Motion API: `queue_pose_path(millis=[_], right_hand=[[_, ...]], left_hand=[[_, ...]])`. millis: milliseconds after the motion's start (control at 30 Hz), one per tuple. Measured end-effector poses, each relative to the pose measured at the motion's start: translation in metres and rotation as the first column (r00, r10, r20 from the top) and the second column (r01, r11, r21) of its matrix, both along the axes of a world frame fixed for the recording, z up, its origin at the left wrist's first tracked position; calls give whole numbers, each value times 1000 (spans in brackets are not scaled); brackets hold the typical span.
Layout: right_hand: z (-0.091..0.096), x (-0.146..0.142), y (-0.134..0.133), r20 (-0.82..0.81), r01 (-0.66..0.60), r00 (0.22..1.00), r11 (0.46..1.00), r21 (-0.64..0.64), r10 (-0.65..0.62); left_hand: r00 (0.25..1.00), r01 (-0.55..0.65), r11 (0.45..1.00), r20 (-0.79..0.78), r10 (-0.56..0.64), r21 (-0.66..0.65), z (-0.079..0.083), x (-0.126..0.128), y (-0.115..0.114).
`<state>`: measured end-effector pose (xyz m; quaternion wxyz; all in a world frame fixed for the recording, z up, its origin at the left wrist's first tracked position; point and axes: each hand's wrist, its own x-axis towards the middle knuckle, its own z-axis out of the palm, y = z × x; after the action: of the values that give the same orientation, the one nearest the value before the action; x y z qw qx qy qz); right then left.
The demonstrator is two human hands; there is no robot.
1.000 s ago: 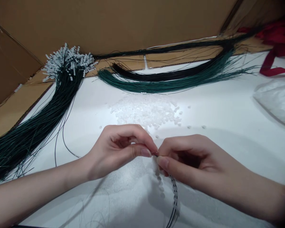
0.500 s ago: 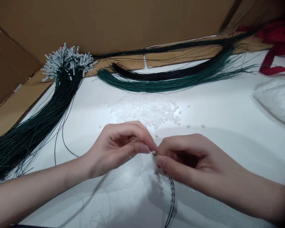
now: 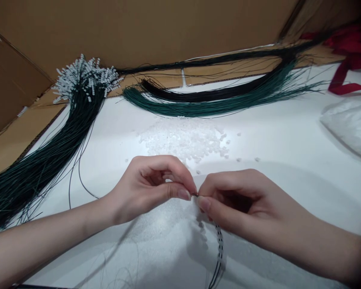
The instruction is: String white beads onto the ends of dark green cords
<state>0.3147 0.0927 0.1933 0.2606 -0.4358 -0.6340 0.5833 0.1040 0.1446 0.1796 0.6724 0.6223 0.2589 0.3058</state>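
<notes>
My left hand (image 3: 155, 180) pinches thumb and forefinger together at the tip of a dark wire (image 3: 196, 195). The small bead in that pinch is mostly hidden by the fingertips. Close against it, my right hand (image 3: 243, 196) is closed, gripping the wire between thumb and forefinger. Below the right hand hang dark wires strung with small whitish beads (image 3: 220, 243), their bare ends running down past the bottom edge. Just beyond both hands, a loose scatter of translucent white beads (image 3: 183, 138) lies on the white table surface (image 3: 282, 132).
At the left lies a thick bundle of dark green wires (image 3: 60, 140) with white beaded tips (image 3: 86, 78). Green and black wires (image 3: 204, 106) curve along the back. Cardboard walls (image 3: 168, 32) stand behind. A clear plastic bag (image 3: 351, 124) and red ribbon (image 3: 345, 74) are at right.
The left fingertips have shifted slightly left and down at the wire tip, and the white bead seen between them is now mostly hidden. The right hand has barely moved.
</notes>
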Motion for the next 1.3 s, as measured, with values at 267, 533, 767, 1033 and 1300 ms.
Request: queue_pose_path(millis=[267, 533, 767, 1033, 1300], right_hand=[[-1, 0, 0, 6, -17, 1000, 1000, 2, 17], [-2, 0, 1, 16, -21, 1000, 1000, -8, 21], [-2, -1, 1, 18, -16, 1000, 1000, -11, 16], [-1, 1, -1, 14, -21, 1000, 1000, -20, 21], [-2, -2, 1, 14, 10, 1000, 1000, -9, -10]], left_hand=[[1000, -16, 1000, 17, 16, -3, 1, 2, 0], [999, 2, 1000, 42, -2, -7, 2, 3, 0], [999, -6, 1000, 40, 7, -15, 3, 3, -1], [1000, 5, 1000, 29, -5, -5, 2, 3, 0], [1000, 7, 999, -1, -7, 35, 2, 3, -1]])
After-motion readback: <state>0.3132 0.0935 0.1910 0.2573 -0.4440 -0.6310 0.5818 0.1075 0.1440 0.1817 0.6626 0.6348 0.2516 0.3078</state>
